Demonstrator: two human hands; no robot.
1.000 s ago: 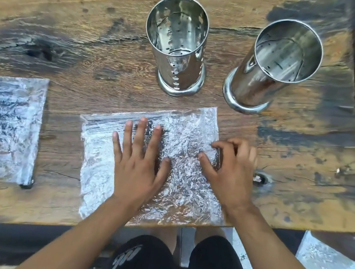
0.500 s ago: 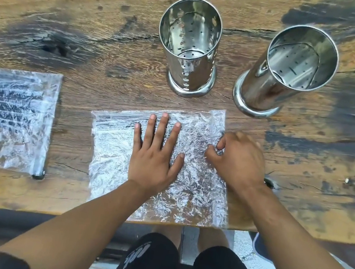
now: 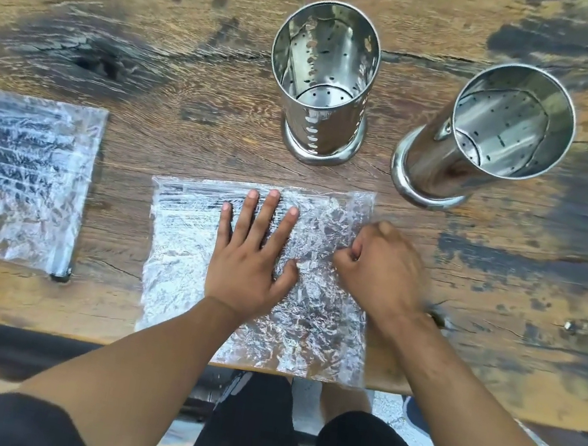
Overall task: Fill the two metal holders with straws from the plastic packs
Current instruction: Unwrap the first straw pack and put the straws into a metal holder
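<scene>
Two perforated metal holders stand upright and empty on the wooden table (image 3: pixel 162 25): the left holder (image 3: pixel 321 83) and the right holder (image 3: pixel 493 139). In front of them lies a crinkled clear plastic pack of black straws (image 3: pixel 180 242). My left hand (image 3: pixel 252 254) rests flat on its middle, fingers spread. At the pack's right part, my right hand (image 3: pixel 382 268) has its fingers curled and pinches the plastic. A second plastic pack (image 3: pixel 17 172) of black straws lies flat at the far left.
The table's near edge runs just below the middle pack, which overhangs it slightly. A dark gap borders the table on the right. My knees in black shorts sit below the edge.
My right hand has curled from an open reach into a pinch on the pack's right part. The left hand stayed flat on the pack. The camera view shifted a little.
</scene>
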